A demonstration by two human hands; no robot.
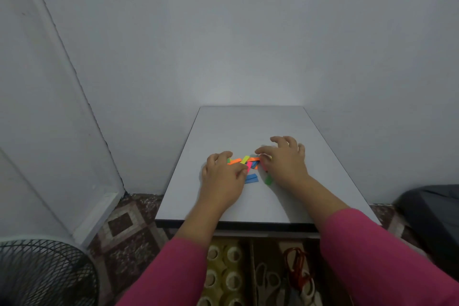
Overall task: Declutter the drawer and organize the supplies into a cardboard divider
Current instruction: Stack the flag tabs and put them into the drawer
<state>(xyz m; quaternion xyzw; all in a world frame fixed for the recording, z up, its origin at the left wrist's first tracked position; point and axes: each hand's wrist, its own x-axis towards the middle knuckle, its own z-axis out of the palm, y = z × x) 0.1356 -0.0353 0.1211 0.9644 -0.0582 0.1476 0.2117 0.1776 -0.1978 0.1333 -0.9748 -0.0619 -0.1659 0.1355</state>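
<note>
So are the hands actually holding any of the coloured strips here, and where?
Cannot be told. Both the left hand and right hand lie curled over the strips on the table.

On the pale grey table, the sticky tabs show orange, yellow, pink, blue and green. Below the table's near edge lie yellowish tape rolls and scissors with red, perhaps also white, handles. Sleeves are magenta. Left of the table, the floor has brown-and-cream diamonds.
</note>
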